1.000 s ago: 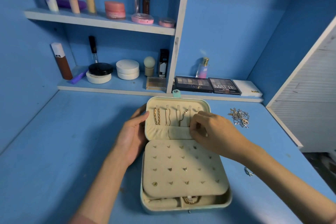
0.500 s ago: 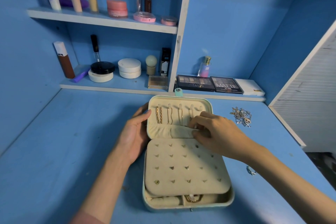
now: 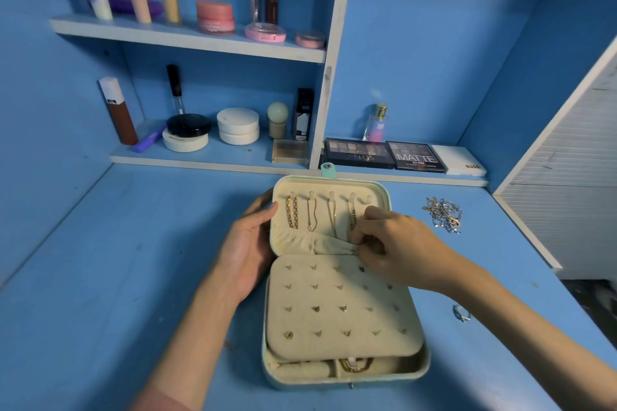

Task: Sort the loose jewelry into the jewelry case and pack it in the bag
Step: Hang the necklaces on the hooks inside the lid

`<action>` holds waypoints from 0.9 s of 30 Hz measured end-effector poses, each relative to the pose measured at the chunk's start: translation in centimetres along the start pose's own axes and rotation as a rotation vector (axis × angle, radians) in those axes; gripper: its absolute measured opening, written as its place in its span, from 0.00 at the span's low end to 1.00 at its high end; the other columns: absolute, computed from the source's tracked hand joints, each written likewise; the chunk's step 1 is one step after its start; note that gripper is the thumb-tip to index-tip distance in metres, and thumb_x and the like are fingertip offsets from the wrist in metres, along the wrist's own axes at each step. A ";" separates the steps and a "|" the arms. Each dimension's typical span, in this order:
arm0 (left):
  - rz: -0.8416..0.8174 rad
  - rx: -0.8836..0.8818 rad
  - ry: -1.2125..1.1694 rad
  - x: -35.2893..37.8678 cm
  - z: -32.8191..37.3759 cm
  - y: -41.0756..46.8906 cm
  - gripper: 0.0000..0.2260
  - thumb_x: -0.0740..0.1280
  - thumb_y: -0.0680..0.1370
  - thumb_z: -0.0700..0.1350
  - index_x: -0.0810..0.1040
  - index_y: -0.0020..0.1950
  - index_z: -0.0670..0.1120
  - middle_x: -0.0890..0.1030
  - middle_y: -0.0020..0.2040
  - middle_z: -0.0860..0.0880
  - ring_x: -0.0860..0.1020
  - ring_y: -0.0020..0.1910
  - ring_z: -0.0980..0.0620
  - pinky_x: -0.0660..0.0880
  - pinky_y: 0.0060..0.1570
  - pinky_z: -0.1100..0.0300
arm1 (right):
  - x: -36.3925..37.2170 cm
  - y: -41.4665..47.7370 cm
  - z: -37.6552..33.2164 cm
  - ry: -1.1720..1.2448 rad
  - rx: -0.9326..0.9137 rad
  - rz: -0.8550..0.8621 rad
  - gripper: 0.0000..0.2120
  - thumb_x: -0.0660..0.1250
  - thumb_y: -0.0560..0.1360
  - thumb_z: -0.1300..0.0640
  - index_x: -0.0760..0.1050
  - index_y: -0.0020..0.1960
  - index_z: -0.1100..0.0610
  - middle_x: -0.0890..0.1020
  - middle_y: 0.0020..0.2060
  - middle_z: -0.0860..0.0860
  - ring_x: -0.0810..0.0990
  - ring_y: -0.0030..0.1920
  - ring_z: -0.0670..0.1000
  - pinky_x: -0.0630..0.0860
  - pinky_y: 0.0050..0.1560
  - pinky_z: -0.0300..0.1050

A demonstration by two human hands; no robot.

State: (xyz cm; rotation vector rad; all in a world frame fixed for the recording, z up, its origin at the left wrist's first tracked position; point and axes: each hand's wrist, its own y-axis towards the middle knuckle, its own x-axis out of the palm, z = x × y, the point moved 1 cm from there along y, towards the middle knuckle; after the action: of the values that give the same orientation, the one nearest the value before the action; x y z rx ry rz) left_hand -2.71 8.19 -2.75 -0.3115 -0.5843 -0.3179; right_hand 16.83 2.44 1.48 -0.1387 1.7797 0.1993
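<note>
A mint jewelry case (image 3: 422,367) lies open on the blue table. Its cream lid (image 3: 334,183) stands tilted back with several gold chains (image 3: 292,215) hanging from hooks above an elastic pocket (image 3: 300,240). A cream earring panel (image 3: 340,307) with small studs covers the base. My left hand (image 3: 247,243) holds the lid's left edge. My right hand (image 3: 397,247) pinches at the pocket's right end, fingers curled around the lower end of a dark beaded chain (image 3: 351,213). A heap of silver chains (image 3: 445,214) and a ring (image 3: 461,313) lie loose to the right.
Two shelves at the back carry cosmetics: tubes, pink compacts (image 3: 215,17), jars, a perfume bottle (image 3: 377,123) and eyeshadow palettes (image 3: 387,153). A white slatted panel (image 3: 574,177) borders the table on the right. No bag is in view.
My right hand has shifted slightly right and down along the lid's pocket, its fingers now curled at the pocket's right end. My left hand stays on the lid's left edge.
</note>
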 end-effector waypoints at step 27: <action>-0.020 0.000 -0.020 0.0 0.0 0.0 0.23 0.64 0.70 0.43 0.74 0.66 0.46 0.84 0.51 0.46 0.83 0.46 0.51 0.80 0.37 0.60 | -0.4 -0.3 0.2 0.237 0.039 0.085 0.06 0.63 0.73 0.64 0.78 0.47 0.62 0.78 0.38 0.54 0.72 0.36 0.42 0.66 0.36 0.30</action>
State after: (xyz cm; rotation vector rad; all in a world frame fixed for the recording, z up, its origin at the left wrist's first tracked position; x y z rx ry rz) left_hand -2.73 8.24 -2.76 -0.3094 -0.6072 -0.3344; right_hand 17.17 2.16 1.76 -0.0600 2.0259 0.2164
